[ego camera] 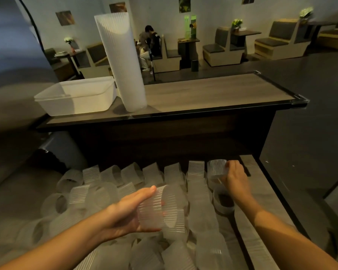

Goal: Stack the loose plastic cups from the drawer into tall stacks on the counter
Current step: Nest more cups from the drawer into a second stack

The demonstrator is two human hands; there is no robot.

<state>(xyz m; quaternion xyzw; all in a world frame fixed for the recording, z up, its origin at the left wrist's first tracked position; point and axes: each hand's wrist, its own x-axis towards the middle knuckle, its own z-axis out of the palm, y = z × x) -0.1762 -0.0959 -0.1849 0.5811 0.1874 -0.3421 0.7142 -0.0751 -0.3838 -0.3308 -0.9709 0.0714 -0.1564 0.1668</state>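
Over the drawer (261, 193) of loose cups (125, 176): left hand (125, 213) cradling short nested stack (162, 209) against palm; right hand (235, 177) pinching single cup (216, 167) by its side. Beyond, tall stack (123, 63) upright on counter (213, 92), beside white tub (76, 96)

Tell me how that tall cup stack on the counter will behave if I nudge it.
The tall cup stack is narrow for its height and already tilts, so it probably tips easily. Thin translucent ribbed plastic suggests it is light and slides on the smooth counter. It may flex between cups.
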